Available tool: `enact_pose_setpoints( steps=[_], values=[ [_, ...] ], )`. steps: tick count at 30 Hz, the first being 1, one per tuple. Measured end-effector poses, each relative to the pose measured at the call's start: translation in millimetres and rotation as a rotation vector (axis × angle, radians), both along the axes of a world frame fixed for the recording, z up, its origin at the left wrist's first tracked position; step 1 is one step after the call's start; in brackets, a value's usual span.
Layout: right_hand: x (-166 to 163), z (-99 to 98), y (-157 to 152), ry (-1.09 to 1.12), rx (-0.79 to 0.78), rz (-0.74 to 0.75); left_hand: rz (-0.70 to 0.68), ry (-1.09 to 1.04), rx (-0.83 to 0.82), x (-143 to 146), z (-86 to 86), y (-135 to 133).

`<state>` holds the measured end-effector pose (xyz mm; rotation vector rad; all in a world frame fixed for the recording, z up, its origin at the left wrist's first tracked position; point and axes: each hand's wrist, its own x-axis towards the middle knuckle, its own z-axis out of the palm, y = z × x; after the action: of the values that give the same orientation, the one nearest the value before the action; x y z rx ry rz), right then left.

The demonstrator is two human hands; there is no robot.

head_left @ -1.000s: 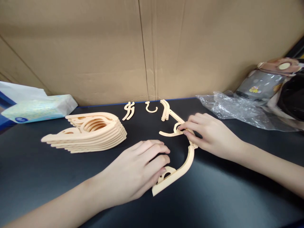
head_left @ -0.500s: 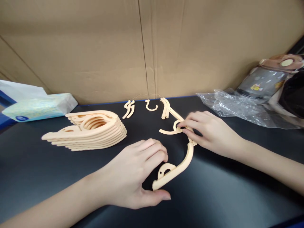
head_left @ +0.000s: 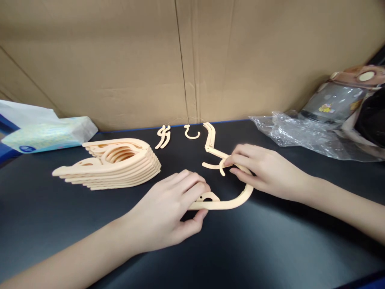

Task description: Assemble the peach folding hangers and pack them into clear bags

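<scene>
A cream plastic folding hanger (head_left: 230,204) lies between my hands on the black table. My left hand (head_left: 177,210) grips the end of its near arm, thumb below and fingers above. My right hand (head_left: 255,168) pinches the hanger's middle and far arm, where a curved hook piece (head_left: 212,165) points left; my fingers partly hide that joint. The far arm runs up to a jointed end section (head_left: 211,136) at the back. To the left of my hands sits a stack of folded cream hangers (head_left: 126,168).
Loose hook pieces (head_left: 163,137) and a single hook (head_left: 192,134) lie near the back edge. A tissue pack (head_left: 51,134) stands at the left. Crumpled clear plastic (head_left: 303,134) and a clear bottle with a brown lid (head_left: 332,98) are at the right. Cardboard (head_left: 120,72) rises behind.
My left hand has closed on the near arm and swung it upward and away from me. The hook piece under my right fingers has turned, and the far arm's jointed end has bent out.
</scene>
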<state>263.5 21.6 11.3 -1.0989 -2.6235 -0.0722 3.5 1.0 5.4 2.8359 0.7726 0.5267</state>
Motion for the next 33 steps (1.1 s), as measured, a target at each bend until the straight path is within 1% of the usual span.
enact_pose_setpoints(
  steps=[4, 8, 13, 19, 21, 28, 33],
  values=[
    [-2, 1.5, -4, -0.020, -0.057, 0.085, 0.075, 0.010, 0.039, -1, -2.8, 1],
    [-6, 3.2, -9, -0.071, -0.107, 0.116, 0.100, 0.034, 0.037, 0, -2.5, 1],
    [-10, 4.2, -12, -0.057, -0.111, 0.162, 0.155, 0.030, 0.108, -1, -2.0, 2],
    [-13, 2.8, -15, -0.054, -0.089, 0.151, 0.224, 0.029, 0.236, -2, -4.0, 3],
    [-14, 2.5, -15, -0.046, -0.086, 0.153, 0.243, 0.034, 0.221, -2, -3.7, 2],
    [-21, -0.1, -23, 0.012, -0.119, 0.190, 0.328, -0.008, 0.086, 1, 0.8, 1],
    [-29, -4.6, -29, -0.006, -0.061, 0.216, 0.383, -0.023, 0.029, 5, 0.2, -1]
  ],
)
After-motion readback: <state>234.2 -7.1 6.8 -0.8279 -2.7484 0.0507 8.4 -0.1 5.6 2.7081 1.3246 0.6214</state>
